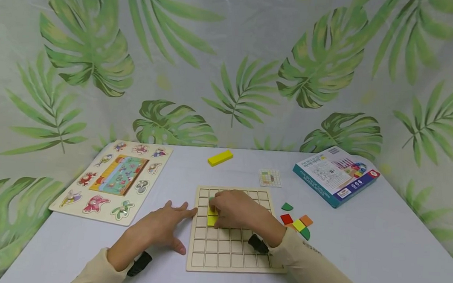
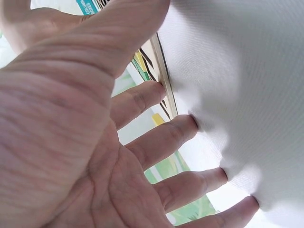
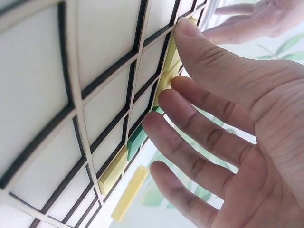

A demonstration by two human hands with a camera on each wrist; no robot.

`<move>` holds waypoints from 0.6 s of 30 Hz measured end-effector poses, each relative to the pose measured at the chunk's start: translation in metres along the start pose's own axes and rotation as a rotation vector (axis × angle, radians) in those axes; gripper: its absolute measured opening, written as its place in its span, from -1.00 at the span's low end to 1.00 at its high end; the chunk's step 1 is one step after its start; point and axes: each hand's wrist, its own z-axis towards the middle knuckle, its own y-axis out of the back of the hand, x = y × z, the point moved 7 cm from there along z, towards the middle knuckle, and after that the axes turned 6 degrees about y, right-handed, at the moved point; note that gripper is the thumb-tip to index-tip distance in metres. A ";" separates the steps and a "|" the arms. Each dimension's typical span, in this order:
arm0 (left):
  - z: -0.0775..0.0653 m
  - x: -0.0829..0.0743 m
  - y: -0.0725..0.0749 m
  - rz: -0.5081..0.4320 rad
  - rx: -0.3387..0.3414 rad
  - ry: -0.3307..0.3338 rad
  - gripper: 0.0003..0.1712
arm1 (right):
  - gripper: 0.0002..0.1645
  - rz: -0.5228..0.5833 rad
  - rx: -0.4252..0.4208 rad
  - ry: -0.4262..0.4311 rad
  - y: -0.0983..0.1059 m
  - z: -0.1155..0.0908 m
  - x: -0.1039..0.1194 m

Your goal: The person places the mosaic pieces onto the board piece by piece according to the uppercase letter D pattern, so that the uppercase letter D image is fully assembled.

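Right hand [image 1: 238,208] is resting over the board [image 1: 224,261], fingers loosely bent at yellow tiles [image 1: 212,221] in the second column from left; can't tell if they're pinching or just pressing. Left hand [image 1: 162,228] is touching the board's left edge, fingers spread on the counter [image 1: 359,251], probably steadying it. Loose tiles [image 1: 298,224] are lying to the right, likely for easy reach. White counter is backing onto leaf-print fabric [image 1: 173,126].

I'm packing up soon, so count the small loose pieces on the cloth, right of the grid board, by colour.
Green pieces: 2
Orange pieces, one mostly hidden: 2
Red piece: 1
Yellow piece: 1
Total in view: 6
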 end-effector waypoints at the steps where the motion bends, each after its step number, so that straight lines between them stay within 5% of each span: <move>1: 0.000 0.000 0.001 0.000 -0.003 -0.003 0.17 | -0.63 -0.003 0.004 -0.005 0.000 0.001 -0.001; 7: 0.000 0.000 0.003 -0.006 -0.010 -0.010 0.18 | -0.58 -0.027 0.015 -0.013 0.003 0.005 -0.004; 18: 0.000 0.001 -0.001 -0.010 -0.013 -0.013 0.18 | -0.74 0.092 0.038 0.090 -0.002 0.000 0.002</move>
